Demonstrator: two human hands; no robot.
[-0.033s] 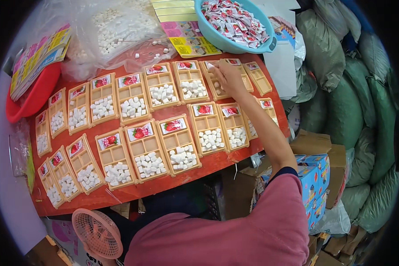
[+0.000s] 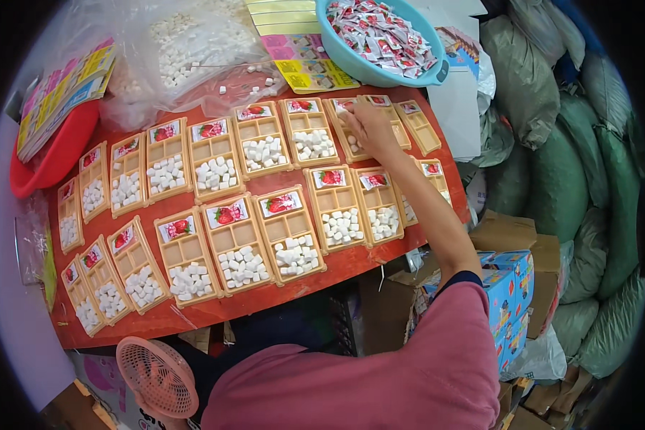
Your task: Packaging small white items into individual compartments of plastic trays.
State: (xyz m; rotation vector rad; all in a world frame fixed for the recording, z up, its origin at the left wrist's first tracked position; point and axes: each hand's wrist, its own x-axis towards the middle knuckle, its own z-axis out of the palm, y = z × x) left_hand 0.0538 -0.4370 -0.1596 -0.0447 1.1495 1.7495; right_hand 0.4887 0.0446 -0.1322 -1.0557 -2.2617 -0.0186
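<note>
My right hand [image 2: 371, 129] reaches over a tan compartment tray [image 2: 360, 149] in the far row. Its fingers are bent together at the tray's top compartment, on a small strawberry-printed sachet [image 2: 342, 105] that they partly cover. Marshmallow pieces in that tray are mostly hidden by the hand. Beside it on the left, another tray holds a sachet [image 2: 302, 106] and white marshmallows [image 2: 313, 144]. To the right, a tray [image 2: 421, 131] has a sachet at its top and bare lower compartments. My left hand is out of view.
Two rows of similar trays fill the red table [image 2: 351, 266]. A blue basin [image 2: 436, 74] of sachets stands at the back, near a clear bag of marshmallows [image 2: 175, 61]. A red basin [image 2: 57, 161] with printed cards sits left. Cartons [image 2: 505, 287] and green sacks [image 2: 545, 172] lie right.
The sachet at my right fingertips has shifted slightly and now shows its red print, lying over the top compartment. My arm stays almost in place.
</note>
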